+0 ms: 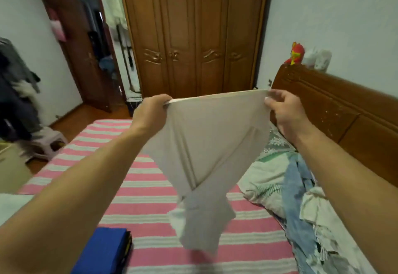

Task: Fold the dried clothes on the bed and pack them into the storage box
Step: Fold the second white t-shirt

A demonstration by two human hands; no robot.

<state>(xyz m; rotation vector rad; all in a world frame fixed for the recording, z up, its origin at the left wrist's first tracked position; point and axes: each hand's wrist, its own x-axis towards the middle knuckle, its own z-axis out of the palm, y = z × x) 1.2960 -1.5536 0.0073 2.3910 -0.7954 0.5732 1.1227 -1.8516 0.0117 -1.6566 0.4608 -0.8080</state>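
— Above the bed (pixel 150 187), mid-frame: beige garment (pixel 213 144) held up in the air, top edge stretched flat between both hands. Lower part hangs down twisted, not touching the striped sheet as far as I can tell.

— Grip state?

— Left hand (pixel 150 112) has its grip closed on the garment's left top corner, fingers curled round the edge. Right hand (pixel 286 112) pinches the right top corner, thumb against fingers.

— Other clothes?

— Blue folded item (pixel 103 250) on the bed, bottom left, near the left forearm. Unfolded pile (pixel 301 198) of blue and pale clothes on the right side of the bed, beside the wooden headboard (pixel 344 112).

— Storage box?

— Cannot tell; nothing I can name as one.

— Background?

— Brown wardrobe (pixel 193 36) straight ahead, open door (pixel 81 54) left of it, plastic stool (pixel 47 142) on the floor at left, red toy (pixel 296 55) on top of the headboard.
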